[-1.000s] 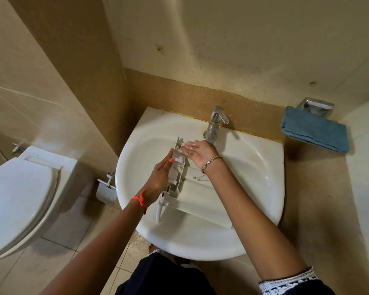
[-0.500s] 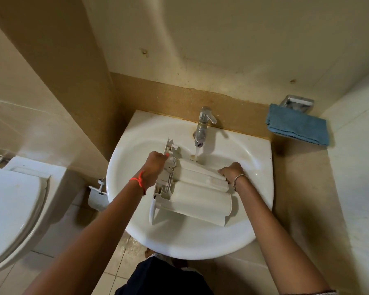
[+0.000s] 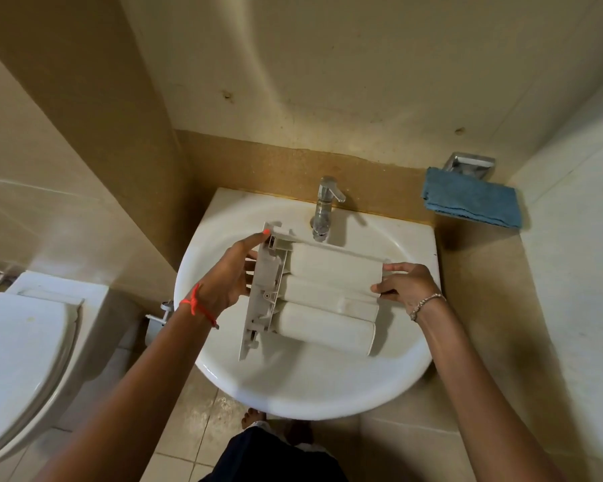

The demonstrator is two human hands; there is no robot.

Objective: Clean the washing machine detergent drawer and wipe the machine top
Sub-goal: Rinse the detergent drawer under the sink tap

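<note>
Both ends of the drawer (image 3: pixel 328 293) are held over the sink (image 3: pixel 293 387), just under the tap (image 3: pixel 322 210) — left hand (image 3: pixel 228 273) gripping its front, right hand (image 3: pixel 406 285) pinching its back edge. If the plastic is slick it may slip and crack against the sink.

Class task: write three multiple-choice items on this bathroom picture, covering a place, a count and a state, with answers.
1. Where is the blue cloth? A on the floor; B on a wall holder right of the sink; C under the sink.
2. How many hands hold the detergent drawer? A two; B one; C none.
3. The toilet lid is: A raised; B missing; C down.
Answers: 1 B, it hangs at the wall beside the sink; 2 A, the left hand grips the front panel, the right hand the rear end; 3 C, it lies flat, closed.
</note>
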